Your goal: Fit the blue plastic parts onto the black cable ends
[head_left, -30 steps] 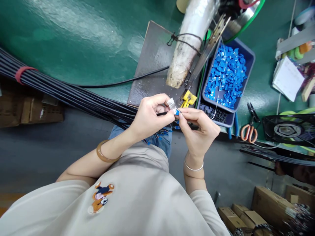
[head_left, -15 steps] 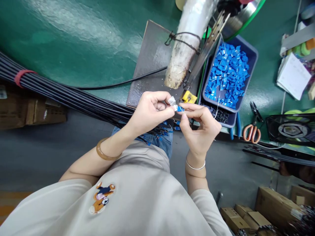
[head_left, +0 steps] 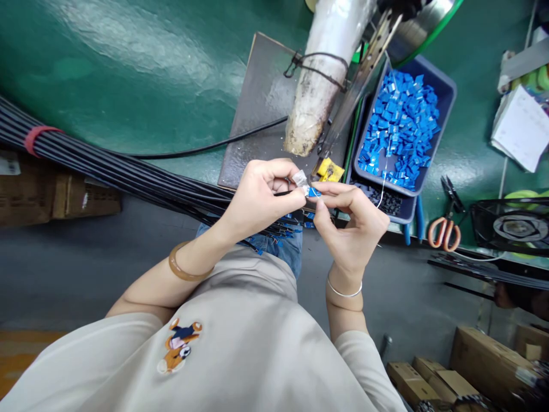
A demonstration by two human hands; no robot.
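Note:
My left hand (head_left: 268, 191) is closed, its thumb and forefinger pinching a small blue board (head_left: 314, 193) by its white end. A whitish translucent piece (head_left: 300, 178) sticks up at the forefinger's tip. Close on the right, my right hand (head_left: 351, 220) has thumb and fingers drawn together on a thin silvery wire (head_left: 383, 186), whose tip reaches the blue board. This wire comes down from a green-rimmed spool (head_left: 412, 40) at the top. Black cables (head_left: 171, 183) with blue ends pass under my left hand and over my lap.
Beyond my hands hang a plastic-wrapped tube (head_left: 311, 109) and a metal bracket (head_left: 358, 80), with a yellow block (head_left: 330, 170) below. A grey bin (head_left: 448, 97) holds many blue pieces; another bin (head_left: 405, 214) holds black ones. Orange-handled cutters (head_left: 444, 232) and a fan (head_left: 514, 227) are to the right.
The view has shifted slightly, so the bins and cutters sit a little farther right. Both hands keep the same grip, the wire still at the blue board.

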